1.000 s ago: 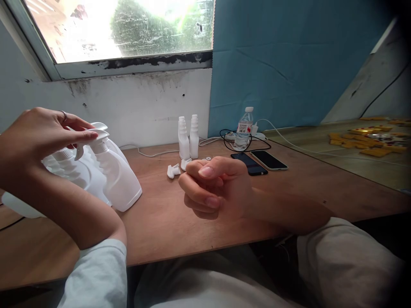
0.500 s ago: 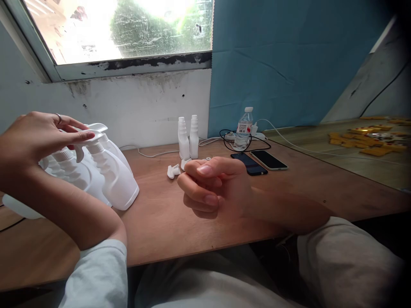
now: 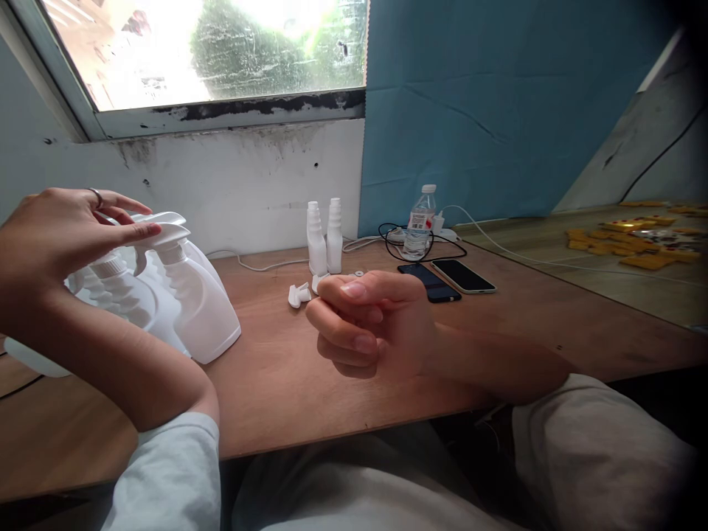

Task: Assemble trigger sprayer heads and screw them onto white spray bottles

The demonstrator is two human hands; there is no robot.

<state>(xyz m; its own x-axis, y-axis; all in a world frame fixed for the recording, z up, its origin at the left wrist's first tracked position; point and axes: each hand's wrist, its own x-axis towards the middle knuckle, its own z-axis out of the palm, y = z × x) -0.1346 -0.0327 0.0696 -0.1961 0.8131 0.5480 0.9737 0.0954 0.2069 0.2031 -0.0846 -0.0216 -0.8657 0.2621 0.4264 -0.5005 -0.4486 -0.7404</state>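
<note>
At the left, my left hand [image 3: 71, 225] has its thumb and fingers over the white spray head of a spray bottle [image 3: 202, 310], gripping it from above. The bottle stands on the table at the right end of a group of several similar white spray bottles [image 3: 130, 295], partly hidden behind my forearm. My right hand [image 3: 368, 321] hovers over the middle of the table, fingers curled into a loose fist, with nothing visible in it. Just behind it lies a small white plastic part [image 3: 299, 295]. Further back are two slim white bottles [image 3: 325, 240] without spray heads, upright side by side.
Two phones [image 3: 463, 275] lie on the wooden table [image 3: 287, 391], right of centre. Behind them are a clear water bottle [image 3: 419, 228] and tangled cables. A wall with a window and blue sheet [image 3: 470, 118] borders the back. Yellow packets [image 3: 636, 236] lie beyond the table's right edge.
The spray head under my left hand has turned slightly, and its bottle has shifted a little. My right hand is almost unmoved.
</note>
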